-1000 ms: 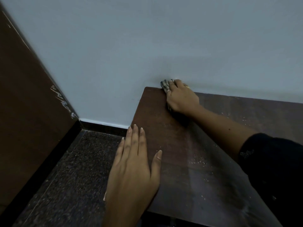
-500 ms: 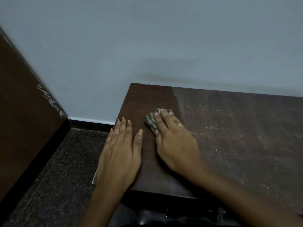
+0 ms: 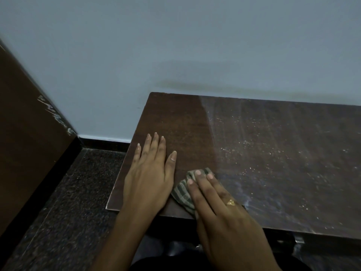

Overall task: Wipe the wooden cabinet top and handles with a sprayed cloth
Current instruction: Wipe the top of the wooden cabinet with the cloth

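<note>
The dark wooden cabinet top fills the right half of the head view. Its left strip looks clean; the rest is dusty with pale specks. My right hand, wearing a gold ring, presses flat on a striped grey-green cloth at the front edge of the top. My left hand lies flat on the wood near the left front corner, fingers spread, holding nothing. The cabinet handles are out of sight.
A pale blue-grey wall backs the cabinet. A brown wooden panel stands at the left. Dark speckled stone floor lies between the panel and the cabinet's left edge.
My right hand has dragged the cloth from the back left corner by the wall toward me, down to the front edge. My left hand has stayed flat on the top.
</note>
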A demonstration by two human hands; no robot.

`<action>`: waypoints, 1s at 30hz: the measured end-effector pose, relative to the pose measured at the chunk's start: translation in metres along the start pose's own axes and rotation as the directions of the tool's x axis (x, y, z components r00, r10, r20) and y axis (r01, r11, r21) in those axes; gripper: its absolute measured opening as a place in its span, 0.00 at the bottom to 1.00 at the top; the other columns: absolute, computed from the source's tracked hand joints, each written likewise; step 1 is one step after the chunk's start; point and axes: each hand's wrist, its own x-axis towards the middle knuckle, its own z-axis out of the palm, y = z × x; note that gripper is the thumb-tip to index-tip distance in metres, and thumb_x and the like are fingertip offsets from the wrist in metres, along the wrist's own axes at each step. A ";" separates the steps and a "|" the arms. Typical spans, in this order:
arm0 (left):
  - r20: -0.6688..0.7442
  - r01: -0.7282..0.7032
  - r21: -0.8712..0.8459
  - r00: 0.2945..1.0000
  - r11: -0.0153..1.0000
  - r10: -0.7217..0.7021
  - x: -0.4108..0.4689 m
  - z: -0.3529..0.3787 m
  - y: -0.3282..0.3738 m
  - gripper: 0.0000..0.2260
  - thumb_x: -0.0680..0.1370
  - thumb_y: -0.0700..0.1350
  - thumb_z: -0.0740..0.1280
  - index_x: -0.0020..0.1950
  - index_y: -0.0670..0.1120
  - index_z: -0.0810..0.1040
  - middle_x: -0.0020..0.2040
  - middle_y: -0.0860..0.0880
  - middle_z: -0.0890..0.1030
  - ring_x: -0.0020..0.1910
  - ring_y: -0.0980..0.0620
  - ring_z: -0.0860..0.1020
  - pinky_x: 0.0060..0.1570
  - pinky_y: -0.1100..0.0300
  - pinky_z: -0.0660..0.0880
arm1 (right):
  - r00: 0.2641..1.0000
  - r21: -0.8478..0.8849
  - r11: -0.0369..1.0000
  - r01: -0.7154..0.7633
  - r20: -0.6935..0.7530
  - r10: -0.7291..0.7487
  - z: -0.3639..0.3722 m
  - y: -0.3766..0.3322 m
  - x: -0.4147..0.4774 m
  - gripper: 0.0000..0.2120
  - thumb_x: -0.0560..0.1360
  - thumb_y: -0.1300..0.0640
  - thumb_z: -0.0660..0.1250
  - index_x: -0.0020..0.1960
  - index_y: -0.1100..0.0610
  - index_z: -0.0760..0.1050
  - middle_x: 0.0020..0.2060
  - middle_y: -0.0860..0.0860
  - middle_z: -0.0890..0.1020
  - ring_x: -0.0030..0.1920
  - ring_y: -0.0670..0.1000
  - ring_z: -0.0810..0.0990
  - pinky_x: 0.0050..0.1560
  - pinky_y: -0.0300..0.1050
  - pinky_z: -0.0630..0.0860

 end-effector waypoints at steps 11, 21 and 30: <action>-0.003 -0.026 0.053 1.000 0.998 0.026 -0.001 0.003 0.000 0.30 0.75 0.57 0.41 0.73 0.44 0.55 0.75 0.46 0.56 0.74 0.54 0.49 0.71 0.59 0.43 | 0.993 -0.013 0.994 -0.107 0.052 0.107 -0.003 0.022 0.064 0.29 0.75 0.50 0.42 0.73 0.57 0.62 0.73 0.54 0.65 0.73 0.55 0.63 0.70 0.48 0.64; -0.034 -0.031 0.090 0.999 0.995 0.034 0.000 0.007 0.001 0.30 0.76 0.59 0.44 0.72 0.41 0.58 0.74 0.43 0.60 0.73 0.52 0.52 0.69 0.57 0.44 | 0.967 0.034 0.978 -0.206 0.161 0.198 0.005 0.068 0.190 0.24 0.81 0.53 0.48 0.76 0.57 0.52 0.74 0.56 0.57 0.74 0.59 0.54 0.74 0.54 0.54; -0.050 -0.024 0.016 0.998 1.000 0.025 0.002 0.003 0.001 0.29 0.76 0.58 0.44 0.72 0.44 0.60 0.74 0.46 0.60 0.71 0.57 0.50 0.70 0.61 0.43 | 0.942 0.070 0.945 -0.320 0.131 0.310 0.006 0.093 0.231 0.23 0.80 0.52 0.48 0.72 0.61 0.59 0.68 0.59 0.61 0.67 0.63 0.65 0.64 0.58 0.66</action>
